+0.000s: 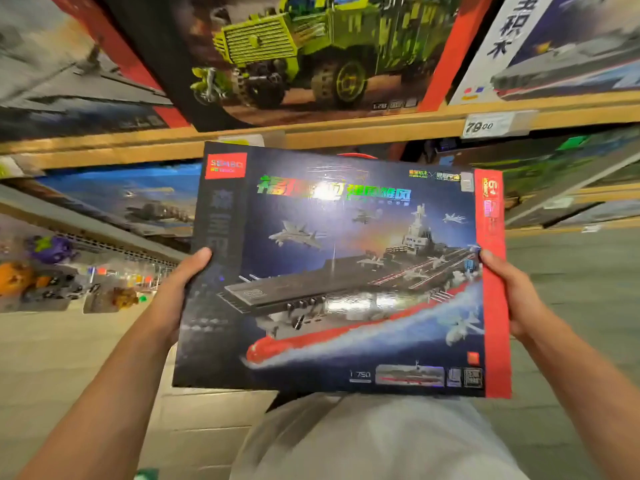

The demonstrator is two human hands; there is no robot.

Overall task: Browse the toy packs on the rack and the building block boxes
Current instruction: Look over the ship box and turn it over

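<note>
Both hands, left (pixel 180 289) and right (pixel 512 296), clamp opposite edges of the aircraft-carrier block box (pixel 339 271); each grip pinches thumb-over-front, tilting the cover artwork toward the viewer for inspection.

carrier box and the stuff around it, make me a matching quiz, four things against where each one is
Things:
1. carrier box
2. truck box
3. price tag
4. left hand

Places:
A. on the shelf edge, upper right
B. on the top shelf, above the carrier box
C. held in both hands, out in front
D. gripping the box's dark side edge

Pairs: 1-C, 2-B, 3-A, 4-D
</note>
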